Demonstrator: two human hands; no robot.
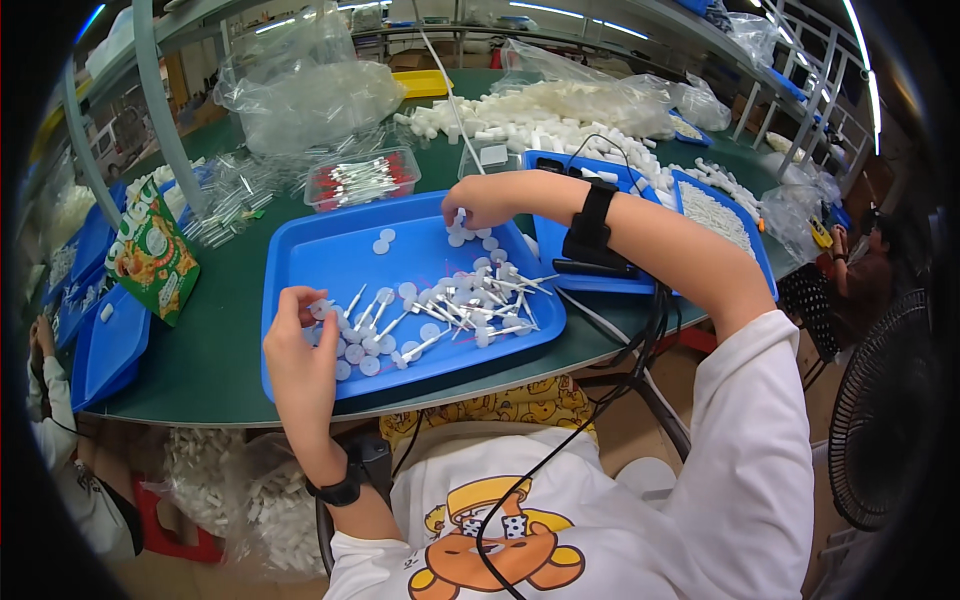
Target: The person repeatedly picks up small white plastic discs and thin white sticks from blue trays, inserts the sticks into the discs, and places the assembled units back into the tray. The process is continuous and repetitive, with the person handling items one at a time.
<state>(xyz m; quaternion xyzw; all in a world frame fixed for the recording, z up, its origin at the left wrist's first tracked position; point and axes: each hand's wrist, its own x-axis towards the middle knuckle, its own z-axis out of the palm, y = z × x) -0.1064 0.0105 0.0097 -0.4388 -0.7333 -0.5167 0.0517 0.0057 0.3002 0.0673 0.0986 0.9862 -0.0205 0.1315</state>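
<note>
my left hand [300,355] is at the near left corner of the blue tray [330,255], fingers curled in and pinching at one of the small white discs [368,366] lying there. looks like i've got a piece between thumb and fingertips but it's too small to tell exactly what. my right hand [485,200] reaches across to the far side of the same tray, fingers bent down over a few discs near the back rim, and i can't tell if it's actually got hold of one or is just touching them.

the tray sits on the green table [215,350] right in front of me. the middle of it has a messy pile of white sticks [470,300] with round heads, with loose discs scattered all around them.

past the tray there's a clear box [365,180] of red and white parts, a second blue tray [600,270] under my right forearm, a big heap of white plastic bits [540,120] and some clear bags [310,90]. an orange and green carton [150,255] stands off to the left. black strap on my right wrist, watch on the left.
</note>
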